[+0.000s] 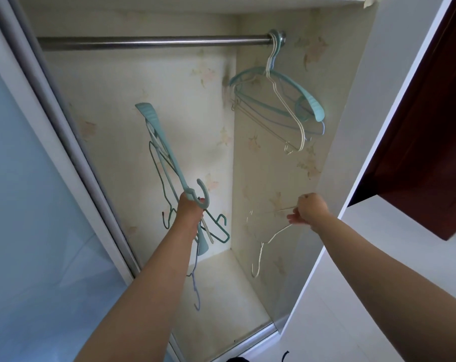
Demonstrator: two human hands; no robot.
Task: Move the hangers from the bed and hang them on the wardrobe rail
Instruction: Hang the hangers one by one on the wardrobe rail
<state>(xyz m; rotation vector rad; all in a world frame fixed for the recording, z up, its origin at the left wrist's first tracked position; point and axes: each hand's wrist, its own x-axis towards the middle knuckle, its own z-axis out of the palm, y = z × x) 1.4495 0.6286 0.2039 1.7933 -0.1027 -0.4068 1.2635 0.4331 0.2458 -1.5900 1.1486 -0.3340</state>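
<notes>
The steel wardrobe rail [153, 43] runs across the top of the open wardrobe. At its right end hang several hangers [281, 100], a wide teal plastic one and thin wire ones. My left hand [189, 209] grips a bunch of hangers [161, 152] by their necks: a teal plastic one pointing up and left, a dark green wire one and a pale blue one trailing below my wrist. My right hand [309, 211] pinches a white wire hanger [263, 246], which dangles below it, well under the rail.
A frosted sliding door [33, 205] with a grey frame bounds the wardrobe on the left. A white side panel [357, 163] and a dark red-brown door [431, 126] stand on the right. The wardrobe floor [227, 304] lies below. Most of the rail is bare.
</notes>
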